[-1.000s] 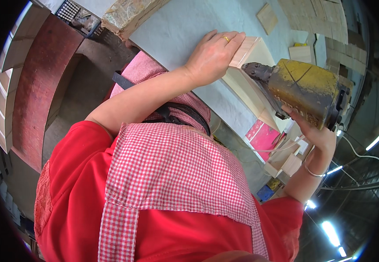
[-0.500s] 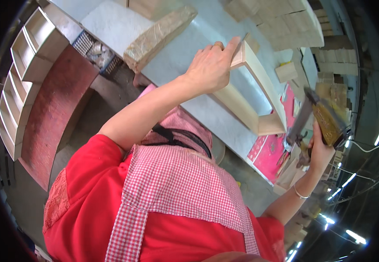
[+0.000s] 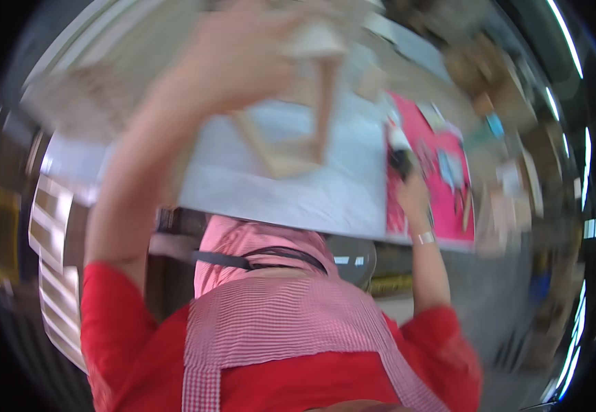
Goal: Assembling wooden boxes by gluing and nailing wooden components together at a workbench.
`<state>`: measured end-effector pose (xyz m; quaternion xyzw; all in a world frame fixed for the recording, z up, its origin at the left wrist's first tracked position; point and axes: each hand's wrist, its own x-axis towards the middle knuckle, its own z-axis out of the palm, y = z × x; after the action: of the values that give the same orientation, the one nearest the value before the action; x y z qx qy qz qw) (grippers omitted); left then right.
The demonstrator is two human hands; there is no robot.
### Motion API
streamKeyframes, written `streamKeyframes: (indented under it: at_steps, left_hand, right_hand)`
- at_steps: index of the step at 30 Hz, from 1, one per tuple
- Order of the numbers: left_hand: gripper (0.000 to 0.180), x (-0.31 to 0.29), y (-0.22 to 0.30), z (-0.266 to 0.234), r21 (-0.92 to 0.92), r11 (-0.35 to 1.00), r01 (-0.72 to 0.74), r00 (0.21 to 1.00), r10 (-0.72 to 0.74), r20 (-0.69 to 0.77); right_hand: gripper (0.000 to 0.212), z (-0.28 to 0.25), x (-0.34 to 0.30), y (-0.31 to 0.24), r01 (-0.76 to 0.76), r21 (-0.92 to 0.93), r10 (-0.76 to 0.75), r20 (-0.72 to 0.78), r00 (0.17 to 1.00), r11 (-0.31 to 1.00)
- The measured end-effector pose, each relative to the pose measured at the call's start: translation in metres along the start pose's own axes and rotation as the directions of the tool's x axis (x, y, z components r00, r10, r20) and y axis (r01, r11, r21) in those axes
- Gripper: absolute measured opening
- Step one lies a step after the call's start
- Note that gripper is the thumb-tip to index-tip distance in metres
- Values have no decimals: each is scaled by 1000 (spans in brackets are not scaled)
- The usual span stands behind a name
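The wooden frame (image 3: 323, 117) lies over the pale tabletop (image 3: 353, 199), a little left of the middle of the scene, with its near crosspiece toward the person and its far end toward the far side of the table. The left hand (image 3: 246, 65) is at the far left part of the frame, the fingers stretched rightward across its far end, so that the near crosspiece and most of the right side piece lie clear of the hand, to its right and nearer the person. Heavy blur covers this hand, and I cannot tell whether it clasps the wood or only rests against it. The right hand (image 3: 413, 192) is well apart from the frame, to its right, over the pink sheet (image 3: 442, 216) at the table's right end. Its fingertips meet the dark end of a dark-and-white object (image 3: 400, 163), whose white part points to the far side; whether they are wrapped round it cannot be made out. A light blue item (image 3: 451, 170) lies on the sheet just right of that hand, and a shiny bracelet (image 3: 426, 237) circles the right wrist.
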<state>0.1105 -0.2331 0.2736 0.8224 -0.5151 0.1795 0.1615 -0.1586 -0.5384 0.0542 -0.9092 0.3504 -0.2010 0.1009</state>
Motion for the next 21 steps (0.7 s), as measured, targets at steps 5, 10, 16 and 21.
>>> streamKeyframes:
  at_steps: [5,10,16,21]
  left_hand:
    - [64,30,-8,7,190,972,-140,989,145,-10]
    - [69,56,9,19,288,945,-154,987,131,96]
    - [75,50,29,10,328,937,-117,990,82,117]
    - [75,44,41,8,341,937,-74,987,19,160]
  right_hand:
    - [45,7,-1,6,-243,-142,258,99,961,960]
    - [34,-32,1,94,-91,29,95,-305,948,995]
    - [68,-51,-26,269,-365,-455,288,-231,929,812]
    - [36,-33,-12,292,-575,-315,546,-185,817,755]
